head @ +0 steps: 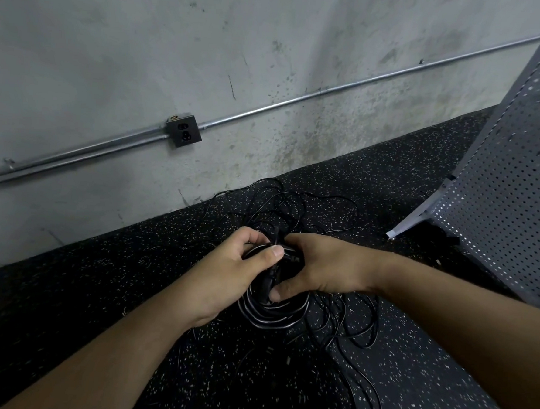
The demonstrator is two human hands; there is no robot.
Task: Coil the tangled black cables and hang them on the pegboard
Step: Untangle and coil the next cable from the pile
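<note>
Your left hand (227, 265) is curled round the near side of a coiled bundle of glossy black cable (271, 315), with the thumb laid across the strands to pin them. Your right hand (325, 264) grips the same bundle from the other side, fingers folded over the top and thumb hooked beneath against the loops. Both hands meet at one point of the coil. The rest of it hangs below them, and I cannot tell whether it touches the floor.

Beyond the hands, thin loose black cable strands (297, 206) sprawl ungathered on the black speckled rubber floor (99, 288). They lie toward the stained concrete wall (145, 54), and more trail to your right and back toward you. Whether any of them joins the held coil cannot be made out.

A grey perforated metal pegboard (510, 187) stands at your right, well apart from the hands. No cable hangs on the part in view.

Assessment: the coiling step is in hand, with one bundle formed and nothing hung. The next move calls for one hand to keep the loops clamped while the other secures the free end. You should also confirm that no trailing strand is snagged in the tangle before you carry the bundle to the pegboard.
</note>
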